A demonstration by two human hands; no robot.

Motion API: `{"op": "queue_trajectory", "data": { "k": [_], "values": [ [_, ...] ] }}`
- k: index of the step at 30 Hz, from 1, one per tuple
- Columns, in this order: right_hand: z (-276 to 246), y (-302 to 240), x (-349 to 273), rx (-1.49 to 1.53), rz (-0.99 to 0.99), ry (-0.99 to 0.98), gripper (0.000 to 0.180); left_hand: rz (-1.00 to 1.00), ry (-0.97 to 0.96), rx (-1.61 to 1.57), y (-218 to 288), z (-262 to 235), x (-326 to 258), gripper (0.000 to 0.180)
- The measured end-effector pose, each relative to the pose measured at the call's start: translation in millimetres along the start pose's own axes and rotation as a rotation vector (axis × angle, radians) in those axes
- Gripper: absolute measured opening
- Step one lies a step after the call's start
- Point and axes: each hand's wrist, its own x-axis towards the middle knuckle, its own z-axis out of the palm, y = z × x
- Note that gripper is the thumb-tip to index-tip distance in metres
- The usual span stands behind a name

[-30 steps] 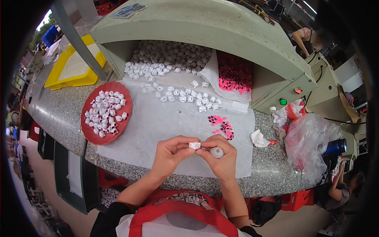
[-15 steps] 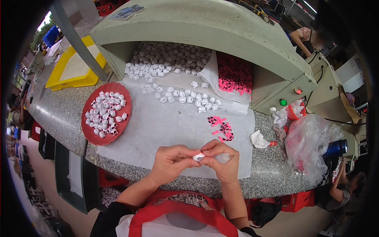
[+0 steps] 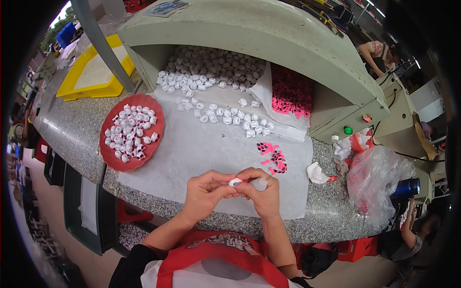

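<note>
My left hand (image 3: 202, 196) and my right hand (image 3: 265, 196) meet over the front part of a white paper sheet (image 3: 182, 144). Between the thumbs and fingers of both is pinched a small white rounded piece (image 3: 235, 182) with a bit of pink at its edge. Something pale and translucent (image 3: 260, 184) shows against my right hand; its kind I cannot make out. Just beyond the hands lie small pink and black bits (image 3: 273, 158). On the left, a red scalloped plate (image 3: 106, 152) holds many white pieces, some with pink on them.
A grey-green metal housing (image 3: 249, 41) arches over heaps of white pieces (image 3: 211, 67) and pink bits (image 3: 290, 93). To the right are a crumpled tissue (image 3: 316, 173) and a clear plastic bag (image 3: 377, 180). A yellow tray (image 3: 98, 91) stands far left; another person (image 3: 377, 55) sits far right.
Both hands have shifted slightly left, still pinching the white piece, which now sits at a different angle. The surroundings appear shifted a little as the view moved.
</note>
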Motion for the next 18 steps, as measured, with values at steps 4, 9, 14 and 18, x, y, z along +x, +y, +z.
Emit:
{"op": "queue_trajectory", "data": {
  "k": [4,9,14,18],
  "values": [
    [16,20,14,-0.035,0.088,0.063,0.010,-0.084,0.083,0.001,-3,-21,8,0.019],
    [31,37,19,-0.186,0.032,0.189,0.017,0.163,0.478,0.347,10,-76,22,0.018],
    [15,31,14,-0.264,0.076,0.250,0.019,0.519,0.685,1.330,20,-104,70,0.023],
    [20,26,2,-0.282,-0.033,0.213,0.021,0.357,0.364,1.529,-27,-88,131,0.027]
  ]
}}
